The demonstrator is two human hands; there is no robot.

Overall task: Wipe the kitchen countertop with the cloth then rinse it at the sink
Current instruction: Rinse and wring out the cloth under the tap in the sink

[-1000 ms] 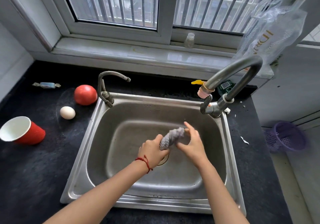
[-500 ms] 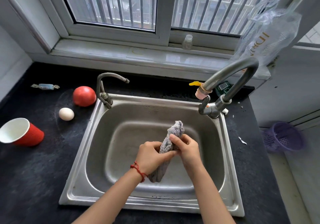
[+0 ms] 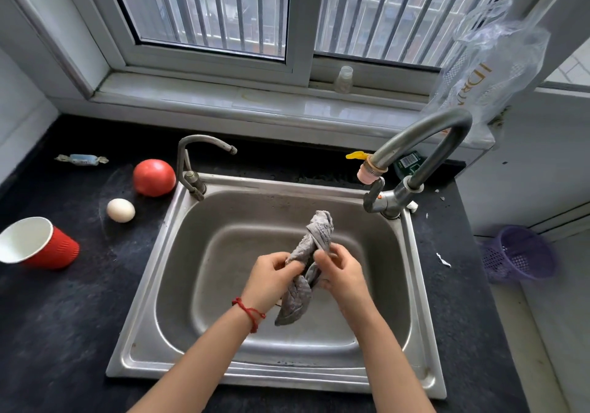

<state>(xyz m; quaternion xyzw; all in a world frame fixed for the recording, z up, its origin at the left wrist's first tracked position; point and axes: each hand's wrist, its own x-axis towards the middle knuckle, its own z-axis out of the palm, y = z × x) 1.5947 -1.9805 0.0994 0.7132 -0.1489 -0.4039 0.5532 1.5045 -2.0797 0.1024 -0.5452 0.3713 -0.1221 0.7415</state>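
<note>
A grey cloth [image 3: 320,232], twisted into a rope, hangs upright over the middle of the steel sink [image 3: 178,253]. My left hand [image 3: 269,280], with a red string at the wrist, grips its middle from the left. My right hand [image 3: 343,274] pinches the same part from the right. One end of the cloth sticks up above my fingers and the other dangles below them. The large faucet [image 3: 424,135] arches over the sink's back right corner; no water shows at its pink nozzle. The black countertop [image 3: 64,317] surrounds the sink.
Left of the sink lie a tipped red cup [image 3: 38,243], a white egg [image 3: 120,210], a tomato [image 3: 154,177] and a wrapped candy [image 3: 81,159]. A smaller tap [image 3: 194,163] stands at the back left corner. A purple basket [image 3: 518,253] sits on the floor at right.
The cloth has gone from a short horizontal twist between my hands to an upright one with a loose end hanging down. My hands have drawn closer together.
</note>
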